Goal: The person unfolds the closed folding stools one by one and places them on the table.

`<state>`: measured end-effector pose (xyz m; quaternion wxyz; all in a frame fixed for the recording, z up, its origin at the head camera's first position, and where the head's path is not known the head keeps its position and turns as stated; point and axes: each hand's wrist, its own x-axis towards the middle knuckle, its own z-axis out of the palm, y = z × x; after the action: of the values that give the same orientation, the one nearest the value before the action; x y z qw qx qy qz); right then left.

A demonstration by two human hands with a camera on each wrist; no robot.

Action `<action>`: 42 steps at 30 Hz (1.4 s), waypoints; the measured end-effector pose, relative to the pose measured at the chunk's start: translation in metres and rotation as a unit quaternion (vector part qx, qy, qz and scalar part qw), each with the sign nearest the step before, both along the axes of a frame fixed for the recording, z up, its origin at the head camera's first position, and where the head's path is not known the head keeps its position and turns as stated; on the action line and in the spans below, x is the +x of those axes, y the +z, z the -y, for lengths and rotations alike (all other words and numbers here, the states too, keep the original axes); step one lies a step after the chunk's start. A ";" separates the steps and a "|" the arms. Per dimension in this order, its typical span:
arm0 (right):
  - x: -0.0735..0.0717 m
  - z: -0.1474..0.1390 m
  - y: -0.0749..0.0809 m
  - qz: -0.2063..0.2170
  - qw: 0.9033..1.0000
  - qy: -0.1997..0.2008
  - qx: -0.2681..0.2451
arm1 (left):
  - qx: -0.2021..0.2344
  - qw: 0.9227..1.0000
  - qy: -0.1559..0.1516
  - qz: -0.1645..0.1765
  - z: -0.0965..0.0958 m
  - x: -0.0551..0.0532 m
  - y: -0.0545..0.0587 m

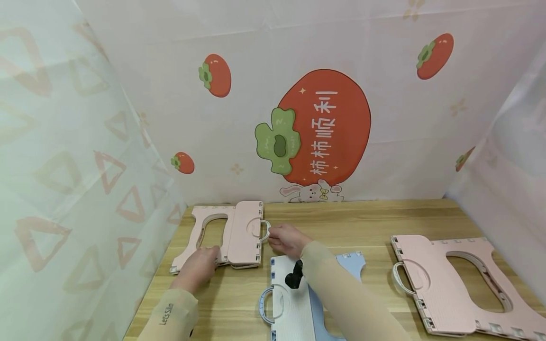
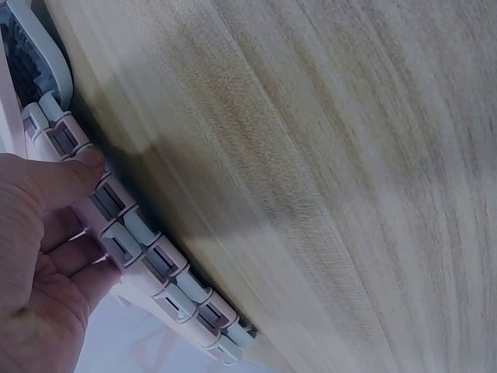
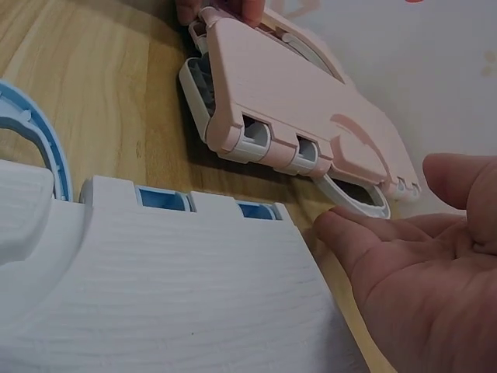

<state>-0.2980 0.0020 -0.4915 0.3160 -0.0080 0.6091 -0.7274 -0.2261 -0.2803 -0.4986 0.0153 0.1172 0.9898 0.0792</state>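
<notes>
At the table's back left, a pink folding stool [image 1: 246, 239] lies folded flat, its white carry handle [image 1: 266, 231] sticking out to the right. My left hand [image 1: 198, 267] grips its near edge; the left wrist view shows the thumb [image 2: 85, 163] over the hinged edge and the fingers beneath. Beside the handle is my right hand [image 1: 290, 239]. In the right wrist view its fingers [image 3: 353, 237] extend toward the handle with the thumb raised apart; whether they touch it I cannot tell.
A white and blue folded stool [image 1: 294, 308] lies under my right forearm, its blue handle [image 1: 263, 305] pointing left. Another pink folded stool [image 1: 431, 279] is at the right. Patterned cloth walls [image 1: 239, 123] enclose the wooden table [image 1: 341, 218] behind and at both sides.
</notes>
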 end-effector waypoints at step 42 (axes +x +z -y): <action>0.005 -0.003 -0.001 0.041 0.996 -0.013 -0.084 | 0.003 1.000 -0.019 -0.004 0.001 0.003 0.001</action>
<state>-0.2934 0.0053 -0.4927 0.3295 0.0028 0.5324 -0.7797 -0.2234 -0.2813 -0.4980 0.0127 0.1360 0.9873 0.0810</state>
